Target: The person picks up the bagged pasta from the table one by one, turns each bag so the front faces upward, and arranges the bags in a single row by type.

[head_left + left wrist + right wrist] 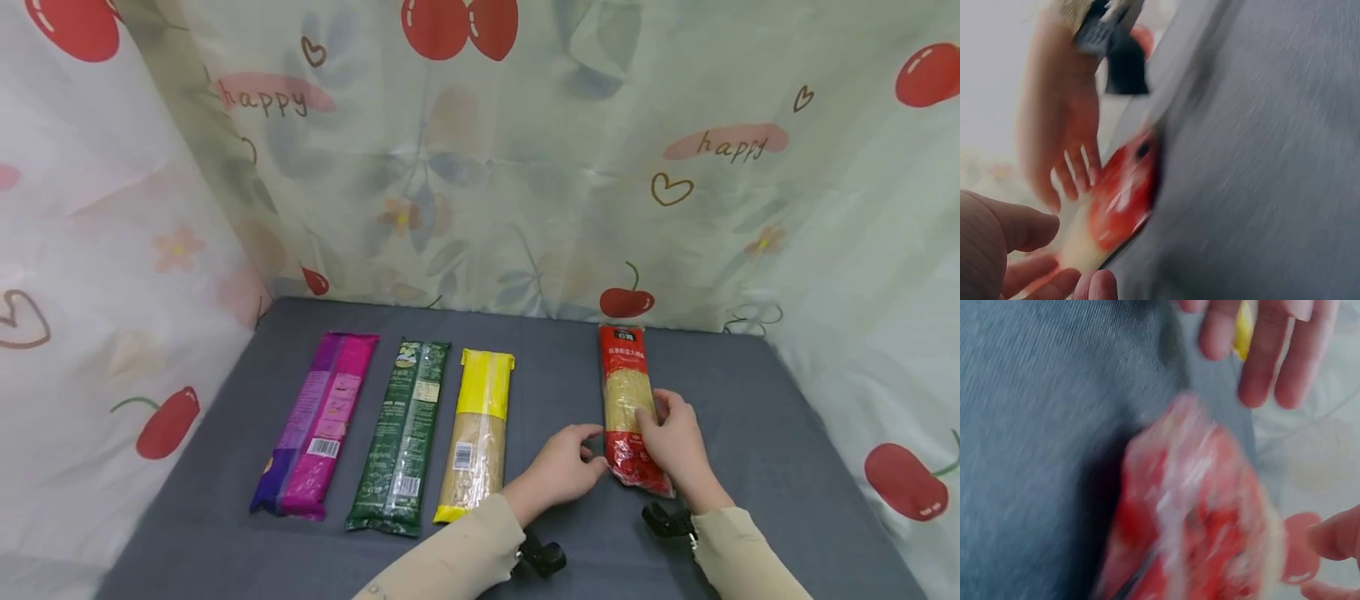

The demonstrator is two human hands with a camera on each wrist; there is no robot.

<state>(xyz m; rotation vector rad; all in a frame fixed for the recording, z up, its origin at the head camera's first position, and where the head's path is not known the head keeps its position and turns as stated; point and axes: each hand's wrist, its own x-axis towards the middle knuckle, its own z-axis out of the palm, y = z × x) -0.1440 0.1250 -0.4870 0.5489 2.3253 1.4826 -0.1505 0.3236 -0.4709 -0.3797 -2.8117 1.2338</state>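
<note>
A red spaghetti packet (628, 408) with a see-through middle lies at the right of the grey cloth. At its right edge is my right hand (678, 442), thumb over the packet in the head view. The right wrist view shows the thumb (1338, 534) and a fingertip apart, beside the blurred red packet (1191, 512). My left hand (558, 467) is left of the packet's near end, fingers loosely bent and holding nothing. In the left wrist view its fingers are spread near the packet (1124, 200); whether they touch it is unclear.
To the left lie a yellow packet of noodles (477, 433), a green packet (401, 437) and a purple-pink packet (318, 425), roughly side by side. The grey cloth (555, 375) covers the table. Printed curtains (487, 158) stand at the back and both sides.
</note>
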